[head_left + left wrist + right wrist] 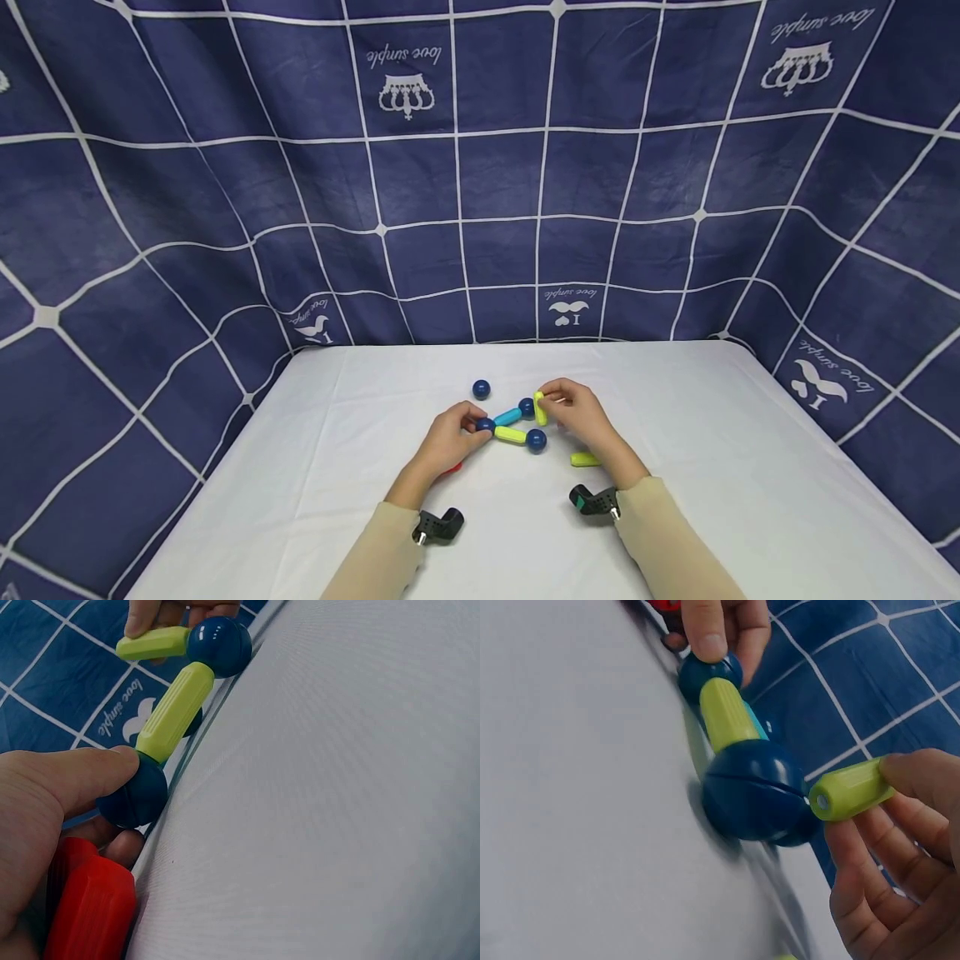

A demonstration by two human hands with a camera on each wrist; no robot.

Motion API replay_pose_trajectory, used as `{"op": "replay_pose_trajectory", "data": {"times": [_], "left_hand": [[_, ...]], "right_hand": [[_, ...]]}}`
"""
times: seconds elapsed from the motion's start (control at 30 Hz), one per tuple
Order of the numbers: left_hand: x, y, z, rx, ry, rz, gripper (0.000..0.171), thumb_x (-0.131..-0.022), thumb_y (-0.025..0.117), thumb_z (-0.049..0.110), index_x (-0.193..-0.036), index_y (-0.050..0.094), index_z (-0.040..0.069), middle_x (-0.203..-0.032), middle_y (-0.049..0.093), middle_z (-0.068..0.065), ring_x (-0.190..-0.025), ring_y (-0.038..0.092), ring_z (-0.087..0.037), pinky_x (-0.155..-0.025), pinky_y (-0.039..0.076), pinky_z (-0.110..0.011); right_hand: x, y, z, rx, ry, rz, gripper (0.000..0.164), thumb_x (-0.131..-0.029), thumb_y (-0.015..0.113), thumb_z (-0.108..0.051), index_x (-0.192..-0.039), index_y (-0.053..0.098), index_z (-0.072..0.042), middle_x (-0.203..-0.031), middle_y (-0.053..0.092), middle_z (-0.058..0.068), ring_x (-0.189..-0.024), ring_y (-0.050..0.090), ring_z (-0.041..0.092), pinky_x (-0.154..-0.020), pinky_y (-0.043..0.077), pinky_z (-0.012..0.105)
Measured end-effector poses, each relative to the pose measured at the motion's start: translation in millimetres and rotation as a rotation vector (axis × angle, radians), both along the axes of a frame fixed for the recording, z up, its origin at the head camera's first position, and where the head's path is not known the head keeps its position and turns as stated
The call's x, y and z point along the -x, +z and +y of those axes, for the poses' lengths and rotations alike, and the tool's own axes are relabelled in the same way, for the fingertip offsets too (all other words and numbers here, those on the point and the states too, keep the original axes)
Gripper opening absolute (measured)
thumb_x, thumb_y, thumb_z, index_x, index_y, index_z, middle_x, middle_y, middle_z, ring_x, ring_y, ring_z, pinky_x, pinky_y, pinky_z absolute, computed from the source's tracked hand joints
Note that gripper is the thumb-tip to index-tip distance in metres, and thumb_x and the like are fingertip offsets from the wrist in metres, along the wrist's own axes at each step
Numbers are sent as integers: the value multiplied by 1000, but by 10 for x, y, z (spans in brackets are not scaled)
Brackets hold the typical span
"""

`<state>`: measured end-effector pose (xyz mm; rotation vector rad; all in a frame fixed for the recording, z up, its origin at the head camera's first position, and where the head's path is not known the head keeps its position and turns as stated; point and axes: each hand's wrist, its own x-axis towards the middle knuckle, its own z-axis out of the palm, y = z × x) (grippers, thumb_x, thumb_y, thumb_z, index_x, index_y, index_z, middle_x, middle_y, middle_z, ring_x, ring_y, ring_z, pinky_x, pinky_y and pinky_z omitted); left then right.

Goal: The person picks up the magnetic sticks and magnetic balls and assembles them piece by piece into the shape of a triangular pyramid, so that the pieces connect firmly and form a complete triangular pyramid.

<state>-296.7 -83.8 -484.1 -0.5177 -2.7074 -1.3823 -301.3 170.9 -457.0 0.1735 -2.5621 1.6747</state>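
Note:
My left hand [452, 435] pinches a dark blue ball [133, 796] between thumb and fingers. From that ball run a yellow-green rod [511, 435] and a light blue rod [508, 417], spread in a V. Each rod ends at another dark blue ball, the near one [536, 441] and the far one [527, 407]. In my right hand [576, 410] a second yellow-green rod [853, 790] is held by thumb and fingertips. Its tip is close beside the near ball in the right wrist view; whether they touch I cannot tell.
A loose dark blue ball [481, 389] lies farther back on the white table [360, 433]. Red pieces [91, 907] lie by the left hand, partly hidden by it. Another yellow-green rod [584, 459] lies beneath the right forearm. A blue checked curtain [495, 175] hangs behind.

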Motion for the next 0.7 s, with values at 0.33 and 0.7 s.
{"op": "replay_pose_trajectory", "data": {"times": [0.33, 0.7], "left_hand": [[-1, 17, 0, -3, -2, -5, 24, -85, 79, 17, -107, 68, 13, -93, 66, -1, -85, 57, -14, -75, 46, -25], [2, 13, 2, 6, 0, 1, 24, -86, 78, 17, -107, 68, 13, -93, 66, -1, -86, 58, -14, -76, 47, -26]], "right_hand": [[6, -97, -103, -6, -22, -22, 19, -92, 69, -15, -109, 68, -5, -90, 69, 7, -69, 59, 13, -55, 50, 27], [-12, -143, -117, -115, -10, -41, 17, -93, 69, -18, -106, 70, -8, -88, 71, 3, -72, 65, 12, -63, 48, 26]]}}
